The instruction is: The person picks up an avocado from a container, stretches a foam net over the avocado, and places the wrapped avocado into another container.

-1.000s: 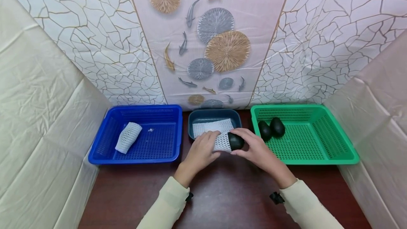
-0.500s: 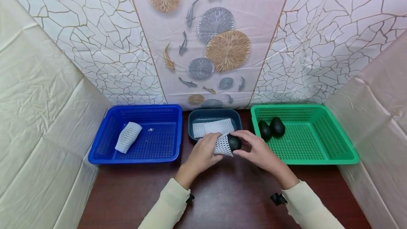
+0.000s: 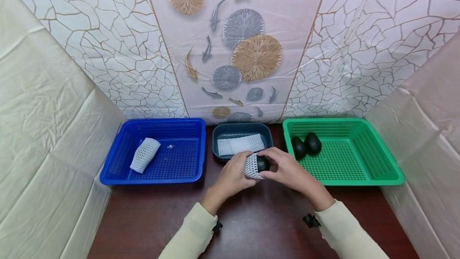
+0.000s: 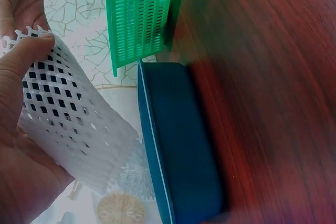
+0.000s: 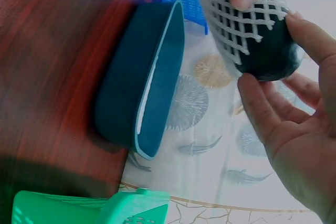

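Between the two hands is a dark avocado [image 3: 263, 164], partly inside a white foam net sleeve [image 3: 251, 166]. The left hand [image 3: 231, 176] grips the sleeve around the fruit; in the left wrist view its thumb lies near the net's open rim. The right hand [image 3: 287, 169] pinches the avocado's bare end between thumb and fingers. From the right wrist view, the net [image 5: 226, 22] covers part of the avocado [image 5: 270, 59], and its rounded end sticks out. The sleeve's far part tapers, flat and loose, beyond the left hand.
A dark teal tray [image 3: 215, 137] behind the hands holds flat foam nets [image 3: 240, 144]. At left, a blue basket [image 3: 152, 180] contains a net-wrapped item [image 3: 145, 155]. The green basket [image 3: 359, 182] at right has two avocados [image 3: 313, 143] near its left side.
The avocado sits deeper in the sleeve, with less of its dark end showing. Both hands have come slightly nearer the person, and the left hand has shifted a little right.
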{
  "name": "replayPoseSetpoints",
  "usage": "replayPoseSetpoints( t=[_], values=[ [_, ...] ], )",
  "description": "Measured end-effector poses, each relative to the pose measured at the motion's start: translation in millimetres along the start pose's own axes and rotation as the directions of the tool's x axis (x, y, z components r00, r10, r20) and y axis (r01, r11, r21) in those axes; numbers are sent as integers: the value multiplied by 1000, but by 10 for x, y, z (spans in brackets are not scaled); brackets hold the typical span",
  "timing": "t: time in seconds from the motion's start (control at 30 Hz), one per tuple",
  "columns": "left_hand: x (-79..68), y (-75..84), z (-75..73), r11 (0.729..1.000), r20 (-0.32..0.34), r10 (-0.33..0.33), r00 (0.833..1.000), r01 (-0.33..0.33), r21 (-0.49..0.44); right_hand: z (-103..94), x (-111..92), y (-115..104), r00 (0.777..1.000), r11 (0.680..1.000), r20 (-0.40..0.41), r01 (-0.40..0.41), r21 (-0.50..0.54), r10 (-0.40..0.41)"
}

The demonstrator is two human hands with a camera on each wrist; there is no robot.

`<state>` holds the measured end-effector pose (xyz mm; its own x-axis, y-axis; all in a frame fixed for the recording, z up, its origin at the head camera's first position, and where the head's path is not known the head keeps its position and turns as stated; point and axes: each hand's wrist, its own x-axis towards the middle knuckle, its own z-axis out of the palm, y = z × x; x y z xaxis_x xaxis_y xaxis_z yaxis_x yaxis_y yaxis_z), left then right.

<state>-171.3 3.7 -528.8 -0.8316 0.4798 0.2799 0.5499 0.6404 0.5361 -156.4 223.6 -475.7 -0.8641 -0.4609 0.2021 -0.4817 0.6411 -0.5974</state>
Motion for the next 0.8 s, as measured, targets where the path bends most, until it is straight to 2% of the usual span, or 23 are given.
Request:
replayPoseSetpoints(
  t=[0.23, 0.5, 0.7, 0.8],
  values=[
    [11, 48, 56, 996, 15, -43, 999, 44, -78, -14, 40, 12, 998, 999, 69, -7, -44, 10],
    [35, 90, 98, 985, 58, -121, 991, 127, -116, 55, 72, 31, 990, 999, 135, -33, 8, 31],
    [61, 85, 114, 989, 66, -98, 993, 105, -106, 144, 98, 68, 987, 999, 159, -39, 27, 34],
    [59, 80, 117, 993, 63, -78, 995, 83, -85, 174, 83, 99, 987, 994, 150, -77, 81, 64]
  ],
)
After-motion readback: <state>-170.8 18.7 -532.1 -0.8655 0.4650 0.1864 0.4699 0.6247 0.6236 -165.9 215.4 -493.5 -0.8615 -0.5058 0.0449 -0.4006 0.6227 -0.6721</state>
